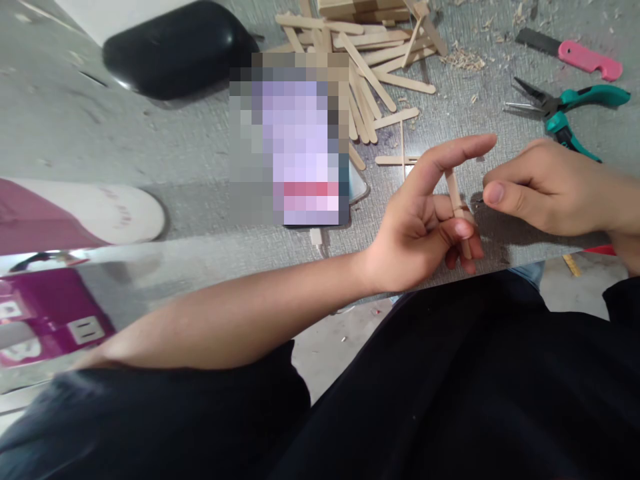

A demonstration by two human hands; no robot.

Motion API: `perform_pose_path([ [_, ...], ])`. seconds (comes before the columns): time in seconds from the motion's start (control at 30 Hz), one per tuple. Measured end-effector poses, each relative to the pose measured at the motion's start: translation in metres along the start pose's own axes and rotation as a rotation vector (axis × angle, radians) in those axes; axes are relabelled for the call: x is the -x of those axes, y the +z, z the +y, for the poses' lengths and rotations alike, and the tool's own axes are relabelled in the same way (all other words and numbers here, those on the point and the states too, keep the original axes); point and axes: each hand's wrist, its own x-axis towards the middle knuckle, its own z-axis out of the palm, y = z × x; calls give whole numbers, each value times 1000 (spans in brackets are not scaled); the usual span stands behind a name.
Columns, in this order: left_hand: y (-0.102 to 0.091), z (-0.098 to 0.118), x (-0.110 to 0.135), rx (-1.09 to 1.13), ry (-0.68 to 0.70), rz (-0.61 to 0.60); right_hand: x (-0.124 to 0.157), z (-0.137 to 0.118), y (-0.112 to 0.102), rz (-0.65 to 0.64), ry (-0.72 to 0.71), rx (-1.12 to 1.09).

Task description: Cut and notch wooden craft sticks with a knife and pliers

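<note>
My left hand [417, 227] is closed on a wooden craft stick [454, 190], pinched between thumb and fingers, with the index finger stretched out above it. A second short piece of wood seems to cross this stick near the thumb tip. Just to the right, my right hand [545, 190] is curled with the thumb pressed against the fingers. A small dark tip shows beside that thumb, but the rest of what it grips is hidden. Behind the left hand, a slotted craft stick [393, 161] lies on the table with a thin wooden strip [403, 143] across it.
Many loose craft sticks [367, 70] are heaped at the back, near wood shavings [465, 59]. Green-handled pliers [553, 110] and a pink-handled saw [585, 60] lie at right. A blurred-out phone [300, 147] with a cable [317, 237] and a black case [180, 50] are at left.
</note>
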Motion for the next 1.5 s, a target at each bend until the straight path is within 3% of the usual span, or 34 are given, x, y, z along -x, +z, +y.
perform_pose_path([
  [0.1, 0, 1, 0, 24, 85, -44, -1, 0, 0, 6, 2, 15],
  [0.37, 2, 5, 3, -40, 47, -22, 1, 0, 2, 8, 1, 84],
  [0.6, 4, 12, 4, -180, -54, -13, 4, 1, 7, -12, -30, 95],
  [0.73, 6, 16, 5, -155, -38, 26, 5, 2, 10, -35, -8, 12],
  [0.93, 6, 20, 4, -139, -178, -9, 3, -1, 10, -94, 65, -56],
  [1.1, 5, 15, 0, -16, 23, -38, 2, 1, 5, -101, 122, -71],
  [1.23, 8, 13, -2, 1, -28, 73, -1, 4, 0, -107, 101, -95],
  [1.5, 3, 0, -1, -60, -182, 130, 1, 6, -11, -165, 105, -215],
])
